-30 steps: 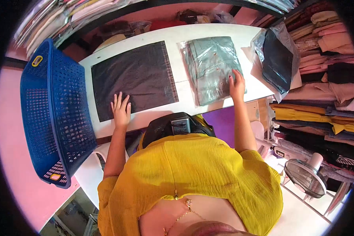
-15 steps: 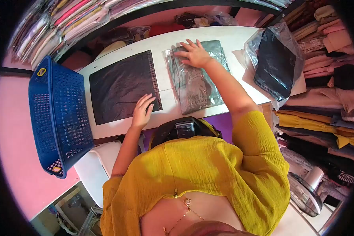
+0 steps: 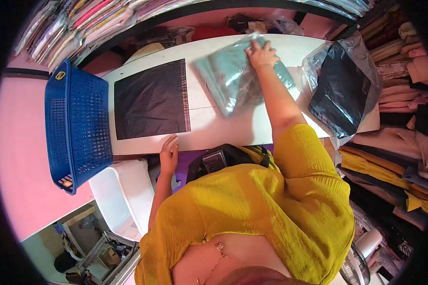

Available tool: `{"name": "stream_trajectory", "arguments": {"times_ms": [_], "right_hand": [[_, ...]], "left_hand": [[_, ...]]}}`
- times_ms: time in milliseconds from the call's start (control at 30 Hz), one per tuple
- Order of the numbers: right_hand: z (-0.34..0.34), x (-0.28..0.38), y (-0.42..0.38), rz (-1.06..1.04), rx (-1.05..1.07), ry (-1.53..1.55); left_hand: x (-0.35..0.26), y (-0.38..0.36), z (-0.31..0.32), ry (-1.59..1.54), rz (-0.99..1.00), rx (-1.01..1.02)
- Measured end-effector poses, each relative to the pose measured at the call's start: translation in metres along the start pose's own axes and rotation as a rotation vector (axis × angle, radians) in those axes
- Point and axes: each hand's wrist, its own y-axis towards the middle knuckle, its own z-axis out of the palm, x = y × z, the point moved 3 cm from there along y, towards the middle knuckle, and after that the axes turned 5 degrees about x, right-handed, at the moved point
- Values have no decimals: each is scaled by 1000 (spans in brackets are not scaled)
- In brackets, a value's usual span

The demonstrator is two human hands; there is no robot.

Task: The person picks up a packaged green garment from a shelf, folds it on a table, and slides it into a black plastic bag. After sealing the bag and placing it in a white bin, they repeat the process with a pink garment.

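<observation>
A folded grey-green garment in a clear plastic bag is slanted over the white table, blurred by motion, with a shadow beneath its near edge. My right hand grips its far side, fingers over the plastic; the thumb side is partly hidden. To the left lies a flat black plastic mailer bag, its right edge showing a strip along the seam. My left hand rests at the table's front edge just below the mailer's lower right corner, fingers loosely apart and holding nothing.
On the white table, a black package in clear plastic lies at the right. A blue basket stands at the left, above a white bin. Clothes stacks line the right side; a fan is behind.
My right hand has shifted right and taken the bagged garment along, turning and partly lifting it. My left hand has drawn back from the black mailer to the table edge.
</observation>
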Motion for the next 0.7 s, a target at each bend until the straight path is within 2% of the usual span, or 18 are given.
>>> {"name": "stream_trajectory", "arguments": {"times_ms": [67,100,167,200,233,300,333,400,433,500,567,600,633,667,700], "right_hand": [[-16,-23,-5,319,188,78],[-14,-34,-7,319,183,71],[6,-57,-13,218,397,120],[10,-64,-30,150,398,118],[13,-69,-57,81,400,116],[-19,-68,-108,24,567,135],[-32,-70,-118,14,569,123],[-49,-83,-130,119,487,236],[-42,-91,-126,91,206,137],[-26,-105,-107,89,175,226],[5,-118,-81,53,172,419],[3,-117,-80,54,170,418],[1,-112,-81,25,234,447],[-1,-109,-81,-6,300,475],[8,-111,-72,-18,305,461]], "left_hand": [[-1,-2,2,-149,-56,-103],[1,-1,8,-157,-54,-105],[13,0,23,-435,-195,-109],[10,3,27,-445,-200,-113],[8,8,35,-603,-322,-3],[-5,21,50,-845,-560,177],[-15,29,53,-856,-566,168],[-34,39,69,-1083,-730,489],[-43,46,75,-1091,-734,482],[-64,59,90,-1149,-791,545],[-85,74,101,-1079,-809,504],[-92,82,106,-1007,-826,465],[-89,91,118,-888,-917,345],[-89,92,128,-891,-917,344],[-103,94,128,-989,-786,347]]}}
